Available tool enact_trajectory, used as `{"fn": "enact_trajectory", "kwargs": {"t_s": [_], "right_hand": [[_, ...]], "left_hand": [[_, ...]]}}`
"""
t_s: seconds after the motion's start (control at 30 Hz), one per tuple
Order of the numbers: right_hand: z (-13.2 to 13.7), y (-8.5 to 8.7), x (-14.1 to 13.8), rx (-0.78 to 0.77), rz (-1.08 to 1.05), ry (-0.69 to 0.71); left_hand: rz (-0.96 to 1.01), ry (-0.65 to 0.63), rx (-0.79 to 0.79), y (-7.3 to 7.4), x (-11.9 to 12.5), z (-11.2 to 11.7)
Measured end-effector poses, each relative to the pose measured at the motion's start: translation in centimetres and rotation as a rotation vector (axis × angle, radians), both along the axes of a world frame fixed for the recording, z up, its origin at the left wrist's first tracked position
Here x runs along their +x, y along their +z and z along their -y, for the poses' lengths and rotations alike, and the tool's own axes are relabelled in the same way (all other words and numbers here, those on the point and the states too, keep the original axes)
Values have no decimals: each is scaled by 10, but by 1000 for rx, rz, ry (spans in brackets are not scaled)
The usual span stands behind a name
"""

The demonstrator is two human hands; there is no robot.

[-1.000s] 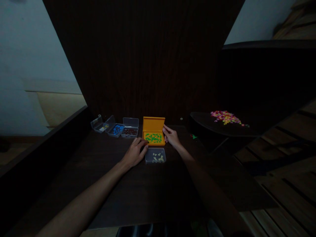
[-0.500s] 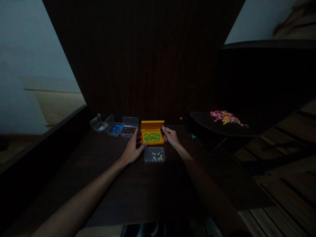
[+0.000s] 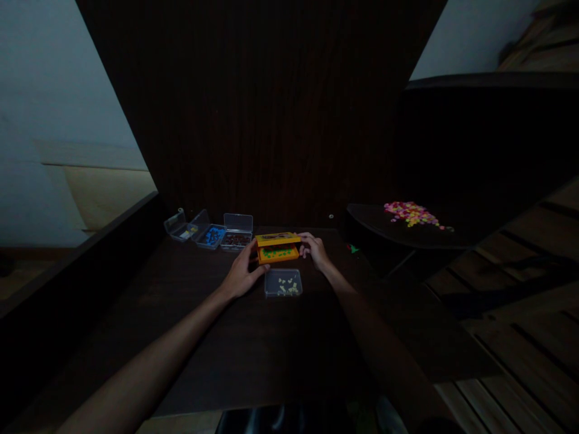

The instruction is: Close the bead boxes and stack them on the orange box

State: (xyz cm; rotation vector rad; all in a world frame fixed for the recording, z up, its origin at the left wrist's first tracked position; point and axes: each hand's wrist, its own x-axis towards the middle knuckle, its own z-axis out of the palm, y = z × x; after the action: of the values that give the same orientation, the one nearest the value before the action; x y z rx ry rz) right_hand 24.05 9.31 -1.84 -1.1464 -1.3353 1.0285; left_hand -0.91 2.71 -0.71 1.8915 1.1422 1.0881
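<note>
An orange plastic box with small green pieces inside stands at the middle of the dark table. Its hinged lid is tilted partway down over the pieces. My left hand grips the box's left side, thumb at the front corner. At the right end, my right hand has its fingers closed on the lid's edge. Just in front of the box lies a shallow clear plastic tray, which holds small cream-coloured pieces.
Left of the orange box stand open clear boxes with brown pieces, blue pieces and a few pale and yellow pieces. A pile of pink, red and yellow pieces lies on a side shelf. Something green is near the table's right edge.
The orange lid has swung from upright down toward me, and now partly covers the green pieces. My right hand moved with its edge; my left hand stayed at the box's side.
</note>
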Motion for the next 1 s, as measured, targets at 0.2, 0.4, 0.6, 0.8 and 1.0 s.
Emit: {"fn": "enact_trajectory", "kwargs": {"t_s": [0.2, 0.4, 0.6, 0.8, 1.0], "right_hand": [[4, 3, 0, 19, 24, -19], [6, 1, -1, 92, 143, -28], [0, -5, 0, 194, 235, -48], [0, -8, 0, 257, 318, -39], [19, 2, -14, 505, 689, -45]], "left_hand": [[76, 1, -41, -1, 1, -3], [-29, 124, -33, -4, -2, -12], [-188, 169, 72, -9, -5, -16], [-202, 147, 165, -14, -6, -20], [-197, 119, 170, -14, -6, -19]]}}
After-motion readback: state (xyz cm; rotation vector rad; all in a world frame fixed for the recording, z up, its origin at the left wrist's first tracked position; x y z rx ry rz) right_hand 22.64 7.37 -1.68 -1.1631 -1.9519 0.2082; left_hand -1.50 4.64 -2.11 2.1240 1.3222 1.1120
